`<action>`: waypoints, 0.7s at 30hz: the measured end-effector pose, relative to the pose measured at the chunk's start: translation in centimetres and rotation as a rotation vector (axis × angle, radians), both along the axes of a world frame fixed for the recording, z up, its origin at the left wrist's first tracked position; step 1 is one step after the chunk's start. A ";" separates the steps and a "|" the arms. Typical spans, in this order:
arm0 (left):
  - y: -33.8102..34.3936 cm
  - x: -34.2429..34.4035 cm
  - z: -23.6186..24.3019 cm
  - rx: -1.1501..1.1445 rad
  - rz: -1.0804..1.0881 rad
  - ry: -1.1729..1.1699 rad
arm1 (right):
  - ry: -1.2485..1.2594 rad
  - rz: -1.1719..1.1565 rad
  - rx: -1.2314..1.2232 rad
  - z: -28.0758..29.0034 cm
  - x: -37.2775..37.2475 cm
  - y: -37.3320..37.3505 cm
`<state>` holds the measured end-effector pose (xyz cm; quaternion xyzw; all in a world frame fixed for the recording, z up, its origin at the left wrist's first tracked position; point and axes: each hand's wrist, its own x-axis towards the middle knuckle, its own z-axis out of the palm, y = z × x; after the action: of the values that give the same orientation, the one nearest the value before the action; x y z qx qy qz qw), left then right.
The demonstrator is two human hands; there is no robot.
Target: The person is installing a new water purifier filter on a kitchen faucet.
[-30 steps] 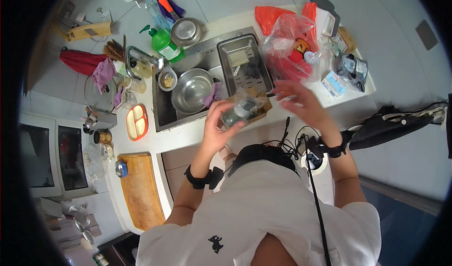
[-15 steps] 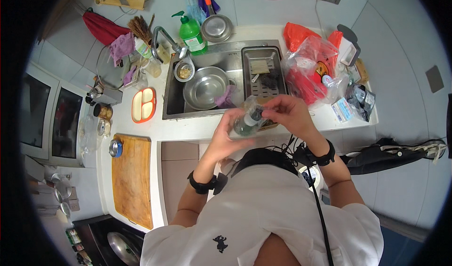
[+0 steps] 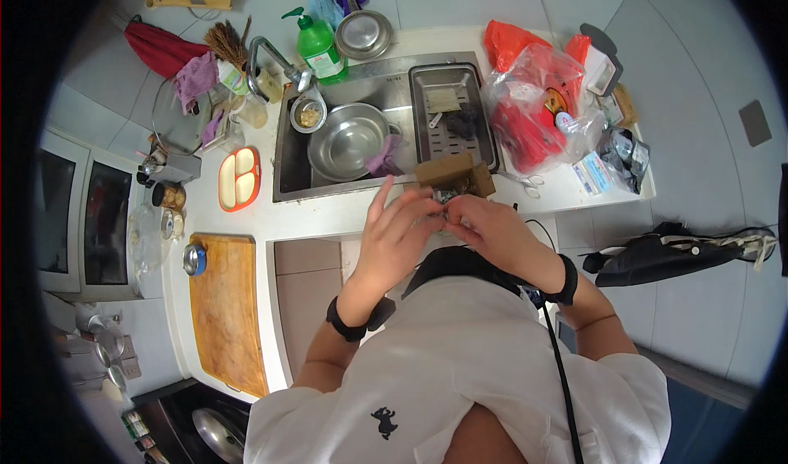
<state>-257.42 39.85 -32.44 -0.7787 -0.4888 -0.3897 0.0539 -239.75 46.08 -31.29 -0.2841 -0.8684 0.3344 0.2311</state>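
My left hand (image 3: 400, 228) and my right hand (image 3: 495, 233) meet in front of the sink's near edge. The thumb and fingertips of each are drawn together, with one left finger raised away from the rest. Whatever they pinch is mostly hidden; only a bit of something grey and shiny shows between the fingertips and the box. Just beyond them is an opened cardboard box (image 3: 444, 171) with its flaps up, at the counter's front edge. Its contents are too small to tell.
The steel sink (image 3: 283, 187) holds a metal basin (image 3: 349, 142), a purple cloth (image 3: 384, 159) and a perforated tray (image 3: 435, 142). Plastic bags (image 3: 533, 123) and scissors (image 3: 532, 187) lie to the right. A divided dish (image 3: 239, 180) and cutting board (image 3: 226, 316) are at left.
The plastic-wrapped, dark green jar-like thing between my hands no longer shows. My hands have come closer together, and the cardboard box, mostly hidden before, is in sight. The view has shifted slightly.
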 end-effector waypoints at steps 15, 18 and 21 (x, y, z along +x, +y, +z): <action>-4.0 1.7 -4.1 -0.571 -0.163 -0.685 | 0.112 0.264 0.659 -3.0 0.5 -1.9; -3.5 1.8 -4.8 -0.909 -0.203 -1.229 | 0.136 0.276 0.724 -2.7 -0.7 -0.6; -1.8 1.5 -6.9 -1.047 -0.265 -1.634 | 0.175 0.464 0.697 -2.3 -2.1 -0.4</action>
<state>-255.91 38.00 -39.34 -0.2432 -0.3955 -0.5458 -0.6976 -241.84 45.67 -33.62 0.0433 -0.9475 0.0868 0.3048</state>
